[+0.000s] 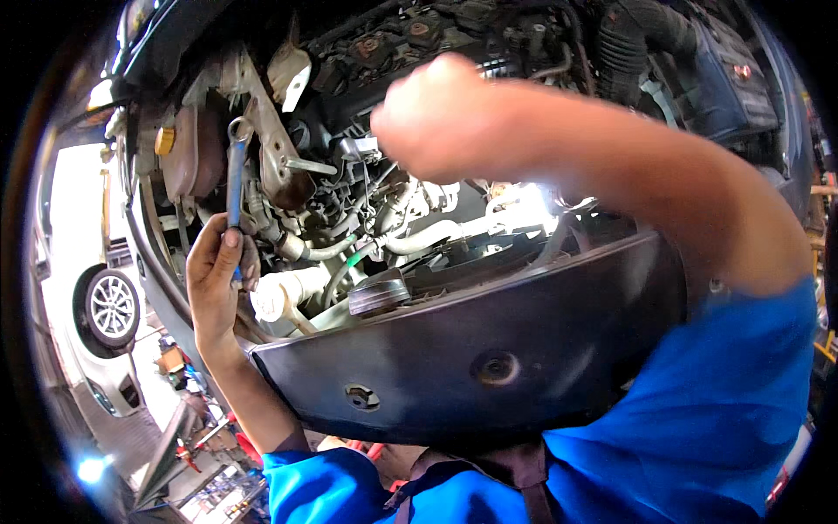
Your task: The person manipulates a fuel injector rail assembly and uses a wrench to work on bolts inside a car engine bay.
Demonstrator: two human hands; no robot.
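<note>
In my left hand (pixel 212 266) a combination wrench (pixel 235 179) stands nearly upright, gripped low on its blue-coated shank with the ring end up. That hand is beside the left edge of the open engine bay, near a round whitish part (pixel 278 297). My right hand (pixel 428 118) reaches across from the right over the engine (pixel 419 35). It is smeared by motion and looks bunched, with the fingers turned away, so whether it holds anything is hidden. Below it are hoses (pixel 423 237), wiring and metal fittings, brightly lit from the right.
A dark front panel (pixel 489 341) of the car runs between my body and the engine. At the left is a brownish tank (pixel 194 153) with a yellow cap (pixel 164 141). A corrugated duct (pixel 621 52) lies far right. Another car's wheel (pixel 112 304) and scattered tools stand at left.
</note>
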